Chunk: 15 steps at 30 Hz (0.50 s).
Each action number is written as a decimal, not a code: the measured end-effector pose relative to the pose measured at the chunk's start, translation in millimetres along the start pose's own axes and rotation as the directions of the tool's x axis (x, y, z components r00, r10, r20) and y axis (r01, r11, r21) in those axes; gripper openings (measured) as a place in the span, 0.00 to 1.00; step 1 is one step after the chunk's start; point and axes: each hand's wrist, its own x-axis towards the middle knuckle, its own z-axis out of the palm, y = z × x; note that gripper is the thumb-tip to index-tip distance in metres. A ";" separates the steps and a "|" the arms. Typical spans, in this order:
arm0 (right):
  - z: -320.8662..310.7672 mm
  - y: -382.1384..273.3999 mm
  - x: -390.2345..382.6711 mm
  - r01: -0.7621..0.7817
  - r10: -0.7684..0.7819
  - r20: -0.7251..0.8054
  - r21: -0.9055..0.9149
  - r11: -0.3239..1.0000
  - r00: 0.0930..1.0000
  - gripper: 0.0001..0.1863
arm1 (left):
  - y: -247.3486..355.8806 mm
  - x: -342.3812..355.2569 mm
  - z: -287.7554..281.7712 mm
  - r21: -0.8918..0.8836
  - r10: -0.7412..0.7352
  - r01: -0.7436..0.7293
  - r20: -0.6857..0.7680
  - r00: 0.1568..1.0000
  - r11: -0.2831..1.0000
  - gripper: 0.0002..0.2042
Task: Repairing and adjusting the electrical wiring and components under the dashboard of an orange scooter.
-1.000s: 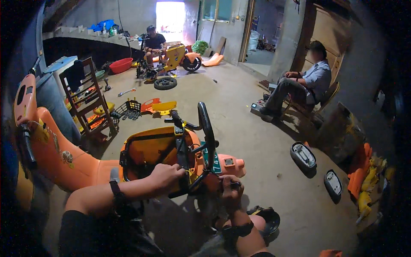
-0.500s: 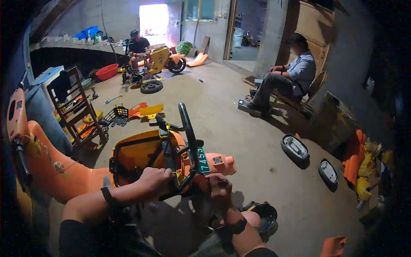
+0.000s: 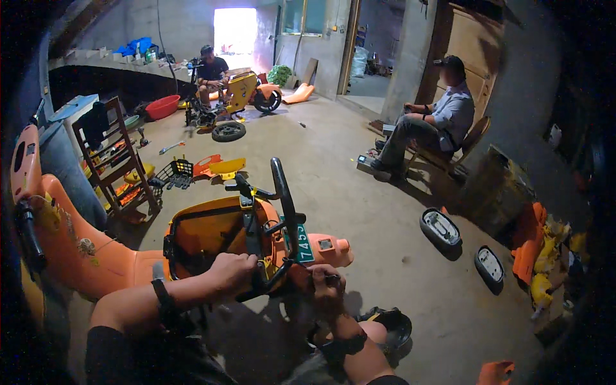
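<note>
Left hand (image 3: 234, 271): is resting by the compartment of the orange scooter (image 3: 131, 266), fingers curled closed; I cannot tell whether it is gripping anything.
Right hand (image 3: 328, 285): is gripping a small dark item (image 3: 333, 278), kind unclear, near the black bar (image 3: 289, 212).
Scooter: is standing across the floor (image 3: 378, 231), before both hands.
Oval part (image 3: 441, 228): is lying farther right.
Seated person (image 3: 452, 109): is sitting beyond it.
Yellow scooter (image 3: 240, 92): is standing at the back.

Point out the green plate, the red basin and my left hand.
Green plate (image 3: 304, 248): head view, on its face.
Red basin (image 3: 163, 111): head view, on its outer wall.
Left hand (image 3: 232, 272): head view, on the back of it.
</note>
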 end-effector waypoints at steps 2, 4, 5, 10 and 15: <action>4.1 1.0 -0.1 0.016 -0.015 -0.089 0.008 1.000 0.996 0.04 | -2.1 3.3 6.4 -0.011 -0.002 0.002 0.018 1.000 1.000 0.16; 0.4 1.3 -3.2 -0.041 0.044 -0.023 0.098 0.994 0.999 0.05 | -8.0 1.3 12.6 -0.032 0.018 -0.017 0.008 1.000 0.999 0.16; -1.0 1.5 -4.0 -0.081 0.079 0.020 0.156 0.984 0.997 0.06 | -8.5 -1.0 11.8 -0.022 0.027 -0.027 -0.011 1.000 0.999 0.16; -2.8 -0.2 -11.0 -0.334 0.265 0.208 0.488 0.806 0.942 0.09 | -3.8 -0.7 8.7 0.046 0.011 -0.008 -0.057 0.998 0.999 0.19; -1.0 -3.3 -15.0 -0.540 0.364 0.408 0.725 0.427 0.837 0.12 | 1.5 3.2 -18.7 -0.490 -0.300 0.243 -0.040 0.953 0.837 0.12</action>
